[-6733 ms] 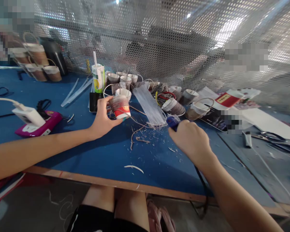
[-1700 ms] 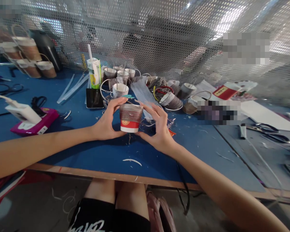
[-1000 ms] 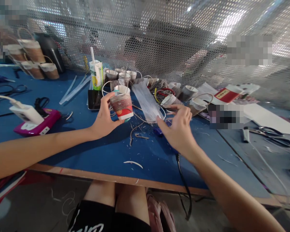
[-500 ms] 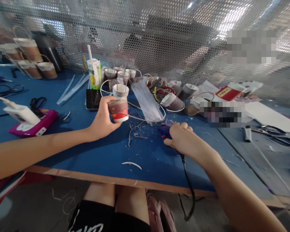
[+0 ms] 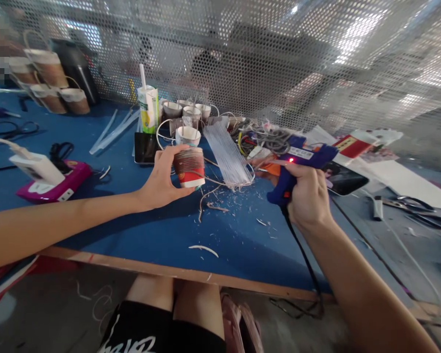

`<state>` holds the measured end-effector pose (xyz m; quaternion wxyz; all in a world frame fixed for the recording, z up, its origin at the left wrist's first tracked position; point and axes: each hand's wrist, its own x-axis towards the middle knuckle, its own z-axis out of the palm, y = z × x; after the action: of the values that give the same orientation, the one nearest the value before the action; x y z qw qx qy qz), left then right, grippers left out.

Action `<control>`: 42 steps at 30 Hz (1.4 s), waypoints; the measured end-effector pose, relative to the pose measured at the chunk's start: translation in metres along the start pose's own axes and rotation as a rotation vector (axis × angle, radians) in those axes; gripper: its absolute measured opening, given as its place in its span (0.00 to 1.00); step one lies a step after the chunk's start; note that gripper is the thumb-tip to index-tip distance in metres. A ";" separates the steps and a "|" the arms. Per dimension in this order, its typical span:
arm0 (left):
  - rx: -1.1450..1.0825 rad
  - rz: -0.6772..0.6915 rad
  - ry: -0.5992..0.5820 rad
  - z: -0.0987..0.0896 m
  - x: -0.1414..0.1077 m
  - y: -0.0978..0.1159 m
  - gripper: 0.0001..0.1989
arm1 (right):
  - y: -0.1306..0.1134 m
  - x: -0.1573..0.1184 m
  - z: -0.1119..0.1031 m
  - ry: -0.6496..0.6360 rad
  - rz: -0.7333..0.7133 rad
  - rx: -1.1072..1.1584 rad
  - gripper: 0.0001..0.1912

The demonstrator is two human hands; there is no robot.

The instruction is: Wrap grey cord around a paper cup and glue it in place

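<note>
The blue surface [image 5: 235,250] is carrying scattered scraps [image 5: 238,206], a purple power strip [image 5: 55,184], a bundle of clear strips [image 5: 228,154], a drink carton [image 5: 148,109] and scissors [image 5: 415,206].

Glue gun [image 5: 303,153] now raised — in right grip [image 5: 310,193].
</note>
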<state>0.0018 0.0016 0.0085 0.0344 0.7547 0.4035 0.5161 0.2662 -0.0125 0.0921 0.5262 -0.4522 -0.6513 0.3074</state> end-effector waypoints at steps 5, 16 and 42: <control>-0.122 0.020 0.008 0.002 -0.001 -0.004 0.40 | -0.002 -0.018 0.019 -0.265 0.264 0.223 0.18; -0.097 0.113 0.010 -0.002 0.004 0.003 0.37 | 0.007 -0.030 0.032 -0.322 0.271 0.078 0.18; -0.073 0.112 0.059 0.000 0.004 0.002 0.37 | 0.006 -0.028 0.030 -0.267 0.281 -0.080 0.13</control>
<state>0.0035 0.0021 0.0125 0.0213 0.7588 0.3424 0.5536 0.2403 -0.0336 0.0679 0.3687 -0.5142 -0.6576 0.4089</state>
